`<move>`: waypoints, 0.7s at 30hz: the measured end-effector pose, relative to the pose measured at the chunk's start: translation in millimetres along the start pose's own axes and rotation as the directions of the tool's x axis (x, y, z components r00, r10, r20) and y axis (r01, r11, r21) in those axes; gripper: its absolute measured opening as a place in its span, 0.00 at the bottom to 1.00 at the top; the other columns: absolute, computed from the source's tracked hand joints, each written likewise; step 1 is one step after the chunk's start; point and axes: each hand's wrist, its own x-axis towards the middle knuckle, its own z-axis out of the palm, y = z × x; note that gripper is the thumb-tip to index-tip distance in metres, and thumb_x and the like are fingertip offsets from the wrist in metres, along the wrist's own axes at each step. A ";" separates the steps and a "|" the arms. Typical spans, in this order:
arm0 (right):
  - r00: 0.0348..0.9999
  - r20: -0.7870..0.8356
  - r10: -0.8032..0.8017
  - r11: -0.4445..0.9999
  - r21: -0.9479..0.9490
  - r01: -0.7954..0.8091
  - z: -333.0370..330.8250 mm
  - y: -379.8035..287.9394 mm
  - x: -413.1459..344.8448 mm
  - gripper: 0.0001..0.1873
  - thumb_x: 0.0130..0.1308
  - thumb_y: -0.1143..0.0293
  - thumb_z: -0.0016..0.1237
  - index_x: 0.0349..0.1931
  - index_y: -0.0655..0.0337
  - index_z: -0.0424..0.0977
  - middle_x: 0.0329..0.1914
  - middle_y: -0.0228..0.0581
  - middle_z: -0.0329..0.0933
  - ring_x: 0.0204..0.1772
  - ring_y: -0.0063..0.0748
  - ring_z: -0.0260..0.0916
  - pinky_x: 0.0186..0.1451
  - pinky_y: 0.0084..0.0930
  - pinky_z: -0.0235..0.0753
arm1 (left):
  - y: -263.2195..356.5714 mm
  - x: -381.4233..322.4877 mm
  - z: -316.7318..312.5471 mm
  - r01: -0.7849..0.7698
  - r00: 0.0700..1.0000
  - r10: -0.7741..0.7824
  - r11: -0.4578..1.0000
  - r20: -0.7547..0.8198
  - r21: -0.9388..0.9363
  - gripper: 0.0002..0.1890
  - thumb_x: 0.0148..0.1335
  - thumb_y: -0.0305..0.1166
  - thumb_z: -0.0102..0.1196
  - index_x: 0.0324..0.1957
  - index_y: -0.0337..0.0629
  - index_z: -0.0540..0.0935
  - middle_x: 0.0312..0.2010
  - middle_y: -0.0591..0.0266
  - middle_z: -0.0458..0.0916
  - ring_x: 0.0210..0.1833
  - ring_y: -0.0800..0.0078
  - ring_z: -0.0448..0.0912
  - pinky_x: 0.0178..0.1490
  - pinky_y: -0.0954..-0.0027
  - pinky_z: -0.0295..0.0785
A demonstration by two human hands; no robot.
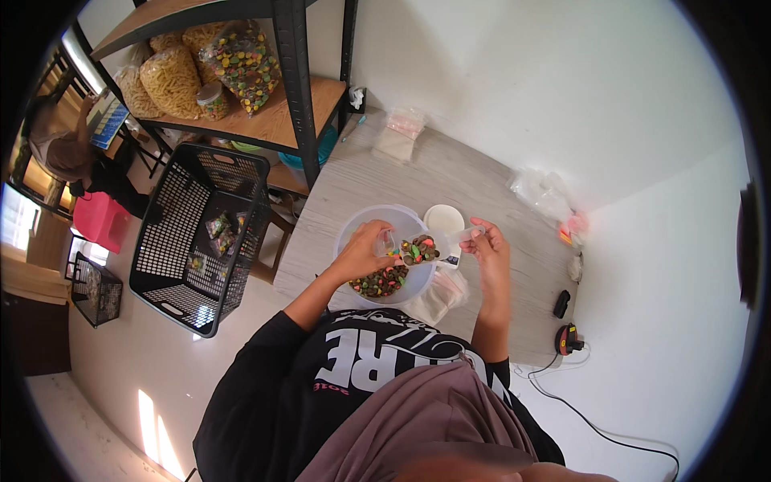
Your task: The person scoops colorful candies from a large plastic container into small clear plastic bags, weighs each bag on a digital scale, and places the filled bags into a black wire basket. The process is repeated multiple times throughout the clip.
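My right hand (489, 248) grips the handle of a clear plastic scoop (447, 242). A heap of brown, green, red and yellow candy pieces (420, 249) fills the scoop. Beside the scoop's left end, my left hand (365, 250) holds a small clear plastic container (385, 242), partly hidden by the fingers. Both hands are over or beside a round translucent tub (355, 222), with more of the same mixed candy (380, 282) at its bottom. Just behind the scoop stands a white kitchen scale (444, 219), partly covered by it.
Clear plastic bags (438, 296) lie right of the tub on the grey wood-look table (361, 175). A black perforated crate (174, 235) holding several candy packets stands left. Bulk snack bags (171, 81) fill a shelf. A cable reel (566, 340) sits right; another person (66, 147) is far left.
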 end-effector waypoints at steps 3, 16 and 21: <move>0.997 -0.064 -0.037 0.998 -0.050 0.034 7.8 4.1 1.0 0.16 0.73 0.70 0.47 0.57 0.68 0.72 0.36 0.40 0.80 0.36 0.26 0.78 0.43 0.23 0.77 | 2.1 -0.6 0.1 -0.017 1.000 0.017 0.999 0.005 0.044 0.35 0.44 0.39 0.76 0.54 0.41 0.75 0.47 0.56 0.77 0.54 0.52 0.73 0.60 0.56 0.66; 0.949 -0.049 -0.311 0.871 -0.414 0.264 64.4 -14.5 -22.9 0.15 0.72 0.75 0.48 0.56 0.66 0.72 0.36 0.45 0.82 0.35 0.28 0.81 0.39 0.26 0.78 | -5.7 1.4 4.4 0.083 0.995 -0.081 0.996 0.059 -0.034 0.32 0.43 0.34 0.77 0.50 0.38 0.75 0.44 0.53 0.81 0.51 0.55 0.79 0.57 0.60 0.72; 0.863 0.119 -0.491 0.656 -0.601 0.457 82.9 -29.6 -37.4 0.14 0.70 0.78 0.49 0.54 0.61 0.74 0.37 0.46 0.81 0.35 0.34 0.80 0.37 0.29 0.76 | -2.2 2.7 1.2 0.138 0.985 -0.121 0.981 0.123 -0.140 0.31 0.44 0.34 0.76 0.50 0.38 0.75 0.41 0.52 0.83 0.46 0.59 0.82 0.52 0.63 0.74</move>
